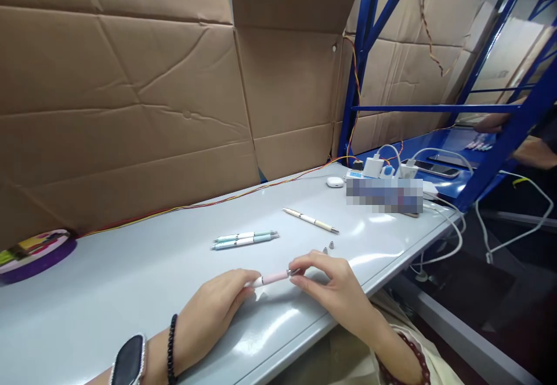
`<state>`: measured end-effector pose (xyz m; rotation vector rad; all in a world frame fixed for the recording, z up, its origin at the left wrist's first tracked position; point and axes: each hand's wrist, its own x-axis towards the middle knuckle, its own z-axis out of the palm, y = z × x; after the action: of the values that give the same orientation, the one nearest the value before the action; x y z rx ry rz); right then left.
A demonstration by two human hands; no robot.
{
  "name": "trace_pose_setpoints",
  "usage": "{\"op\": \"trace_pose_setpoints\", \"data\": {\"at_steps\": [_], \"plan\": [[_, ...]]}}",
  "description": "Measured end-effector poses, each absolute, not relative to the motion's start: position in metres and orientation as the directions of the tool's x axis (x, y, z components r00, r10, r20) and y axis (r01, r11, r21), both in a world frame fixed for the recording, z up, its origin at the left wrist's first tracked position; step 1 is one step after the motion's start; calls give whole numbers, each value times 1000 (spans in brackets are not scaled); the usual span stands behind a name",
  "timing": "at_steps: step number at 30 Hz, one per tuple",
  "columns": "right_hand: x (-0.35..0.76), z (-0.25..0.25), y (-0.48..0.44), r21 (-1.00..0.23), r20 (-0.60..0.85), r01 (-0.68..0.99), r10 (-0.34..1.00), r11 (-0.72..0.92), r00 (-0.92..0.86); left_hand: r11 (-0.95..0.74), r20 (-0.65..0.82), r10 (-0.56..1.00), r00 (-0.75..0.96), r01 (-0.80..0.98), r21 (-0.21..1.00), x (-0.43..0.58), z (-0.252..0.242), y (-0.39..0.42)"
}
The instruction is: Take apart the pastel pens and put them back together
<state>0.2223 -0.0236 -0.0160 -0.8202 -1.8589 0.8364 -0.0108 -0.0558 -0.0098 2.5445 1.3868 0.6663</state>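
A pink and white pen [274, 279] lies level between my two hands, just over the tabletop. My left hand [217, 301] grips its white end between thumb and fingers. At the other end, the thumb and fingertips of my right hand [335, 283] pinch its silver metal tip. Two small silver cone-shaped pen tips [331, 245] stand on the table just beyond my right hand. Farther off lie two light blue and white pens [246, 239], side by side. A cream and white pen [310, 220] rests to their right, apart from them.
Cardboard sheets [130, 94] wall the back of the white table [143, 269]. A round purple-edged container [39, 257] sits far left. At the right are a white earbud case [335, 182], plugged chargers [373, 167], cables and a blue metal frame [363, 54]. Another person's hand [537, 151] shows beyond.
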Motion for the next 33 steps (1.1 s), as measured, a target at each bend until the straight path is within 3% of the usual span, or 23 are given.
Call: {"op": "trace_pose_setpoints", "data": {"at_steps": [6,16,22,33], "plan": [[223,-20,-24,-790,463,234,802,566,-377,-559,279,828,486,749,354,-12,-8,-57],[221,-17,-23,-597,437,441,733,670,-521,-545,200,837,509,749,378,-15,-11,-55],[220,-23,-22,-656,528,325,722,681,-447,-504,149,861,486,778,375,-11,-6,-56],[221,-28,-20,-667,563,285,716,689,-412,-513,152,857,492,787,344,-10,-7,-55]]}}
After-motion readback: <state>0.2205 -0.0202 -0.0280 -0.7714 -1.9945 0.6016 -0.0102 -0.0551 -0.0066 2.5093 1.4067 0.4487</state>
